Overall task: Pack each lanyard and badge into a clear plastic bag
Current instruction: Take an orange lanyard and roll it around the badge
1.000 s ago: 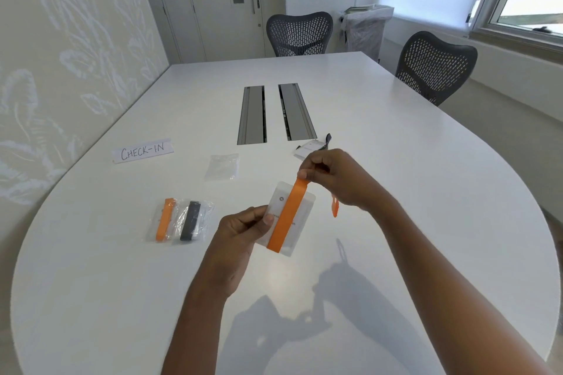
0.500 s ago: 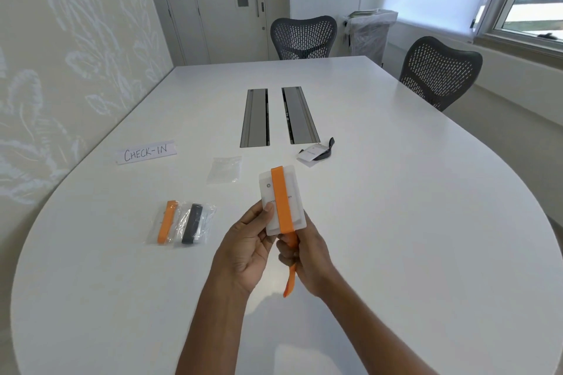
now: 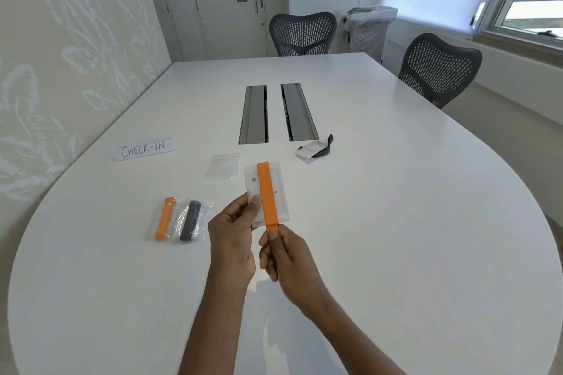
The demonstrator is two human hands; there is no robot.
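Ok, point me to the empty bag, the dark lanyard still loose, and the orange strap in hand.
empty bag (image 3: 222, 165): head view, middle of the clear plastic.
dark lanyard (image 3: 322, 151): head view, strap beside its badge.
orange strap (image 3: 267, 195): head view, mid-length across the badge.

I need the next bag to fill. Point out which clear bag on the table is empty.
The empty bag beyond the left hand; the two bags near the table's left edge already hold lanyards.
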